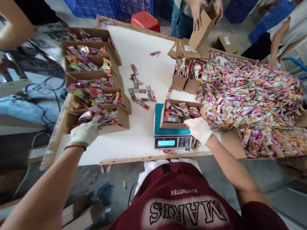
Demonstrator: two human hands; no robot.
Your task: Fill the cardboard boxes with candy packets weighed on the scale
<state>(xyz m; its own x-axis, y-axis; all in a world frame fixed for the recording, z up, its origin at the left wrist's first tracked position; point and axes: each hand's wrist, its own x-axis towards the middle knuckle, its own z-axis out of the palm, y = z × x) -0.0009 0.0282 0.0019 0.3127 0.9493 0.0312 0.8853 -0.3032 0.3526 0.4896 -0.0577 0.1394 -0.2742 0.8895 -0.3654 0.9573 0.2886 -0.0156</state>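
My left hand [85,132], in a white glove, is closed over the near wall of the front cardboard box [114,128] in the row on the left. Small, colourful sachets [99,115] fill that box. Another cardboard box [174,125] of sachets sits on the teal plate of a digital scale [157,129]. At its near right corner, my right hand [199,129], gloved as well, grips the cardboard; some fingertips are hidden. The scale's lit display [166,142] shows digits too blurred to read surely.
A large heap of sachets [249,92] covers the table's right side. Loose sachets [140,92] lie mid-table. Two filled boxes [184,83] stand behind the scale; more filled boxes [261,145] line the front right. Across the table, a person's hands [196,14] hold a carton [203,27].
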